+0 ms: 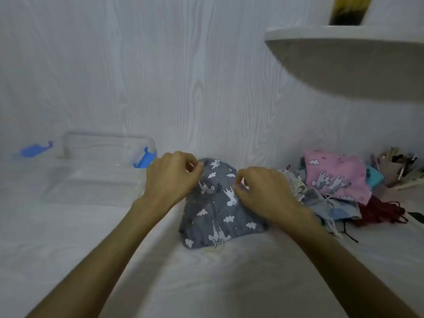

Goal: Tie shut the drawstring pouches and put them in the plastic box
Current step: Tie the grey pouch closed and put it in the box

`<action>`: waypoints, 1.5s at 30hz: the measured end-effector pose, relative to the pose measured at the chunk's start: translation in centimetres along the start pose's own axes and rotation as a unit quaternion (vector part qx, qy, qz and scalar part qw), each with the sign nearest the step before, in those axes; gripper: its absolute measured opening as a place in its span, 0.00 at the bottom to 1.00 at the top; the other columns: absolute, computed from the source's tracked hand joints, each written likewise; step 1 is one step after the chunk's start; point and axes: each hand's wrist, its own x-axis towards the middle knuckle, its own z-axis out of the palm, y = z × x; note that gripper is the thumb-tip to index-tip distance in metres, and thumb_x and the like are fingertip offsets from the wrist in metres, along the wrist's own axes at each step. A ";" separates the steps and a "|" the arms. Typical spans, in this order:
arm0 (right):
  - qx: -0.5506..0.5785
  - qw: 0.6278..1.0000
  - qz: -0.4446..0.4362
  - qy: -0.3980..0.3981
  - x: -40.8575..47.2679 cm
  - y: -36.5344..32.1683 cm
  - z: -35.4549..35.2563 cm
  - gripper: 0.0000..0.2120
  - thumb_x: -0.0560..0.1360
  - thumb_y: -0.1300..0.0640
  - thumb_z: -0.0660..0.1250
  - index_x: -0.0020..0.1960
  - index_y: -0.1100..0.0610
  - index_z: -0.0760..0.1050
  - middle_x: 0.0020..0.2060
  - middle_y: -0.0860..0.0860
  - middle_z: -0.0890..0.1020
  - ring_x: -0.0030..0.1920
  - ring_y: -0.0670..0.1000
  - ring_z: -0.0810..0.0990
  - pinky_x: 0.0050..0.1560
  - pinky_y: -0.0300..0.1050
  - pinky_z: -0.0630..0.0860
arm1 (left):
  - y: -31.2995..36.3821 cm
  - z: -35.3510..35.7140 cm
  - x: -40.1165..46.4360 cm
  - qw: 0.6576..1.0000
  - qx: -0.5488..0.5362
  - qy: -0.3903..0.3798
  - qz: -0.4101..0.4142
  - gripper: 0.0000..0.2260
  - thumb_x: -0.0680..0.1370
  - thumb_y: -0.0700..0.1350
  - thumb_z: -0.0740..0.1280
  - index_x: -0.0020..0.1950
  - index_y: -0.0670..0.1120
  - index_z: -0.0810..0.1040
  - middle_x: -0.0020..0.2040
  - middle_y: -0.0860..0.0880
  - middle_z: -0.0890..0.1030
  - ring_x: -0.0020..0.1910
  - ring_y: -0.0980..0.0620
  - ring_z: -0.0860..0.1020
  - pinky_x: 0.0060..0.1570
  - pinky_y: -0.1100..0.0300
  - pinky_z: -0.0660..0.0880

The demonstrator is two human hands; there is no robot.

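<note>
Head camera view: the left hand (171,177) and right hand (263,191) both pinch the far part of a grey unicorn-print pouch (218,212) lying on the white table (68,249). Its cord looks untied. The clear plastic box (101,166) at left appears empty; more pouches (332,180) wait heaped at right.

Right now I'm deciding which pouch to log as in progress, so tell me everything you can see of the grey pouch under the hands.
The grey pouch looks like soft woven cloth, dark grey, printed with white clouds and white llama-like animals. It lies on the white table, its gathered drawstring edge toward the camera with pale cord ends trailing there. The left hand and right hand both pinch its far end, lifting the fabric slightly. Its right side sits against the pile of other pouches; the plastic box stands apart to the left.
</note>
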 end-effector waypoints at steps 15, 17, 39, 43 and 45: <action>-0.045 0.996 0.060 0.039 -8.0 -0.3 4.2 0.16 0.76 0.50 0.59 0.62 0.54 0.72 0.59 0.52 0.76 0.59 0.55 0.73 0.60 0.48 0.63 | -0.9 0.6 -7.9 0.972 -0.084 -0.216 0.043 0.10 0.75 0.52 0.67 0.56 0.57 0.81 0.49 0.60 0.80 0.52 0.59 0.78 0.54 0.60 0.73; -0.045 0.994 0.083 0.056 -8.3 -0.7 6.0 0.21 0.76 0.50 0.61 0.66 0.55 0.68 0.62 0.53 0.74 0.62 0.56 0.71 0.60 0.50 0.63 | -1.2 3.0 -8.3 0.965 -0.108 -0.231 0.056 0.12 0.75 0.50 0.67 0.59 0.57 0.79 0.51 0.58 0.80 0.53 0.57 0.79 0.54 0.58 0.74; 0.647 0.719 0.233 -0.095 -1.7 -2.8 11.0 0.17 0.75 0.46 0.64 0.60 0.54 0.72 0.54 0.52 0.80 0.53 0.53 0.80 0.55 0.49 0.77 | -8.1 7.3 -4.5 0.704 -0.618 -0.254 -0.239 0.10 0.71 0.47 0.66 0.43 0.43 0.83 0.41 0.43 0.80 0.34 0.51 0.78 0.36 0.60 0.74; 0.620 0.766 0.163 -0.040 -1.5 -3.1 11.9 0.09 0.76 0.50 0.64 0.52 0.53 0.79 0.51 0.51 0.84 0.53 0.52 0.82 0.58 0.54 0.77 | -5.0 6.5 -5.3 0.661 -0.647 -0.323 -0.201 0.24 0.80 0.58 0.53 0.56 0.43 0.81 0.53 0.44 0.83 0.52 0.47 0.81 0.54 0.56 0.77; 0.602 0.773 0.194 0.040 -1.4 -2.7 12.0 0.07 0.76 0.54 0.66 0.47 0.56 0.80 0.45 0.52 0.85 0.48 0.55 0.84 0.54 0.59 0.78 | -4.3 6.6 -5.8 0.724 -0.593 -0.329 -0.124 0.12 0.79 0.51 0.59 0.53 0.49 0.81 0.48 0.53 0.85 0.47 0.58 0.82 0.46 0.65 0.77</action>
